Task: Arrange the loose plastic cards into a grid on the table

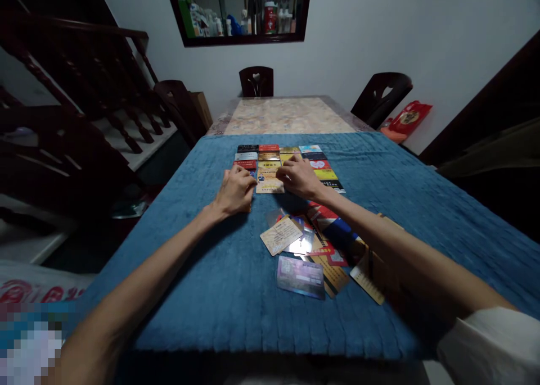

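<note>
Plastic cards lie in overlapping columns on a blue cloth (202, 295), their top strips showing. My left hand (236, 189) is curled at the lower end of the leftmost column, closed on a card whose orange edge (248, 208) peeks out under the palm. Between both hands is a cream card (269, 184) with a small figure printed on it. My right hand (300, 177) has its fingers pinched together at that card's right edge, and covers part of the third column. To its right, a card with a white heart (317, 164) sits in the last column.
Nearer me is a loose heap of cards, with a beige card (282, 235) and a purple card (301, 277) on top. My right forearm passes over its right side. Dark chairs (257, 81) stand round the table, and a red bag (408, 118) lies beyond its right side.
</note>
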A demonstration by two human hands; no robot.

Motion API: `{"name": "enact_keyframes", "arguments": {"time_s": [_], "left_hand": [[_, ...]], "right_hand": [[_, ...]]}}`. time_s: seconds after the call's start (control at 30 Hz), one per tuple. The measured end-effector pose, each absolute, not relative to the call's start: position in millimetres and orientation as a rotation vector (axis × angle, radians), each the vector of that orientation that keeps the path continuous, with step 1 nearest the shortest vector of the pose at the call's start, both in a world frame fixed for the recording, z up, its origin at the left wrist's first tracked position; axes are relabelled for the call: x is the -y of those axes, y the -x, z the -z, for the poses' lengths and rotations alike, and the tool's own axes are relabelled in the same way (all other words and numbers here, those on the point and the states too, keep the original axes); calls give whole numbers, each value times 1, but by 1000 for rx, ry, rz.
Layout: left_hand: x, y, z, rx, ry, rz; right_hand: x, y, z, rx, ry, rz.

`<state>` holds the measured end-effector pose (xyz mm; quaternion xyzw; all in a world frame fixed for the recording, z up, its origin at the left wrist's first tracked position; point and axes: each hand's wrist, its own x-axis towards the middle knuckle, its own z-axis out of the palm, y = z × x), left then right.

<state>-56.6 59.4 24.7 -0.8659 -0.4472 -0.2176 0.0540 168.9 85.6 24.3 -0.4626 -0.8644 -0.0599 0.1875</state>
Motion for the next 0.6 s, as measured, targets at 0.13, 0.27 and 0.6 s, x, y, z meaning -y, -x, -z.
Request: {"name": "enact_keyframes", "arguments": {"time_s": [0.13, 0.27, 0.6], "left_hand": [[-31, 45, -21, 1229, 2685, 687], [-7, 38, -15, 1112, 2755, 745], [21, 45, -10, 989, 2855, 768]], "right_hand": [[-64, -184, -13, 2434, 1167, 198], [-38, -196, 0, 2423, 1007, 197], [8, -205, 9, 2391, 805, -53]]}}
